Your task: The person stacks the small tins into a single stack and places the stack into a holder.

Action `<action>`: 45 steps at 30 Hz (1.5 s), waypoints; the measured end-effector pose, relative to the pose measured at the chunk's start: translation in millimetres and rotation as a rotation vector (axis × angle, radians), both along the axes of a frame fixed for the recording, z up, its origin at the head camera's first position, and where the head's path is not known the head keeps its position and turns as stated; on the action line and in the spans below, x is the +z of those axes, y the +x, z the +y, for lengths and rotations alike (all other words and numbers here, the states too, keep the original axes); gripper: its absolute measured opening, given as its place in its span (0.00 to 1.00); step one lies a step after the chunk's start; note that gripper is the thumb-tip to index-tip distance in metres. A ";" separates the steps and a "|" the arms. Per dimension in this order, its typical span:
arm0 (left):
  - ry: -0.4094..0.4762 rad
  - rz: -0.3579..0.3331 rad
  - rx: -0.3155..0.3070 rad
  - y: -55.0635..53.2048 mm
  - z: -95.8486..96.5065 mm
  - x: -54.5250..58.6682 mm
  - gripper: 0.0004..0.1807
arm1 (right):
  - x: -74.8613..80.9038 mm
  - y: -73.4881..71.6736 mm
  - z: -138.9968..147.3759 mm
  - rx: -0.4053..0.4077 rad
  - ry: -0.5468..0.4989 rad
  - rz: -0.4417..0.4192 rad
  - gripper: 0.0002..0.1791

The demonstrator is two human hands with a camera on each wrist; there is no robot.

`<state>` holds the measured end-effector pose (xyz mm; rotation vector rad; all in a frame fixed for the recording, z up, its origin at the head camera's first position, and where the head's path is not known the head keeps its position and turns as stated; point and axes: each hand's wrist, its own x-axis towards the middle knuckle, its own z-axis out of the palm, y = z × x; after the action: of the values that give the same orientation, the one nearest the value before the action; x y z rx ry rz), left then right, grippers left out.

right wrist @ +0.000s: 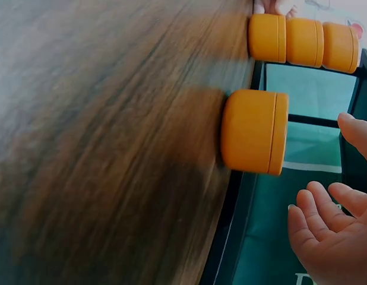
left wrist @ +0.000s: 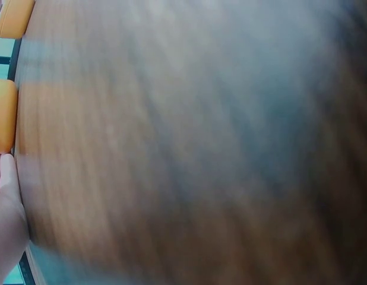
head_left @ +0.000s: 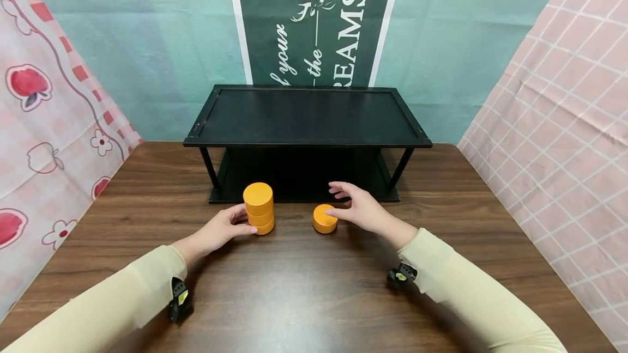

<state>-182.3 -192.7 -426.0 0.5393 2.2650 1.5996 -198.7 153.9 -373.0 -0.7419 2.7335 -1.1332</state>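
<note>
Nearest the camera, ribbed cream fabric sleeves point(head_left: 113, 293) come in at seven and five o'clock over the brown wood-grain tabletop point(head_left: 304, 298), glossy in the middle. At eight o'clock, the left hand point(head_left: 222, 231) grips the upright stack of three smooth, round orange containers point(head_left: 258, 200), thumb low in front. At three o'clock from that stack, just beside it, stands a single squat orange container point(head_left: 324, 220), seam line near its top. The right hand point(head_left: 364, 209) hovers at its two o'clock, fingers spread, holding nothing. Straight behind, at twelve, sits a two-tier black rack point(head_left: 309, 119), flat panels on slim posts. And beyond it, a creased teal cloth point(head_left: 441, 42) with a dark green panel point(head_left: 275, 10): a white antlered deer's head, sideways lettering reading "your", "the" and "REAMS", partly cut off by the rack.
</note>
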 end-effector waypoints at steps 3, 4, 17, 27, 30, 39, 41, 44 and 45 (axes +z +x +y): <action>-0.006 0.008 0.005 0.5 -0.7 0.2 0.32 | -2.7 0.4 1.6 0.011 -0.002 0.000 0.35; -0.013 0.021 0.003 0.9 -1.0 0.2 0.32 | -3.8 0.7 1.7 0.018 -0.001 -0.002 0.36; -0.009 -0.002 0.009 0.0 -0.1 -0.3 0.33 | -20.6 6.2 -1.9 0.084 0.016 -0.069 0.37; -0.018 -0.008 0.007 0.7 0.0 0.8 0.33 | -28.1 6.1 -1.7 0.080 0.040 -0.099 0.33; -0.008 -0.013 0.007 0.5 0.3 1.1 0.33 | -28.0 5.7 -2.6 0.073 0.038 -0.098 0.31; -0.013 -0.004 0.006 -0.2 0.4 -0.6 0.33 | -26.1 7.5 -1.0 0.046 0.023 -0.094 0.30; -0.011 -0.001 0.007 -0.2 0.1 -1.0 0.33 | -25.7 7.4 -0.7 0.036 0.013 -0.082 0.30; -0.008 0.000 0.007 -0.1 -0.4 -0.9 0.32 | -24.2 7.1 -0.5 0.014 -0.004 -0.070 0.31; -0.006 -0.002 0.009 -0.1 -0.4 -1.1 0.32 | -23.5 7.0 -0.5 0.010 -0.012 -0.065 0.32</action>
<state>-182.3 -193.1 -427.2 0.5269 2.2737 1.5958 -191.7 153.4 -396.5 -0.7069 2.6688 -1.1515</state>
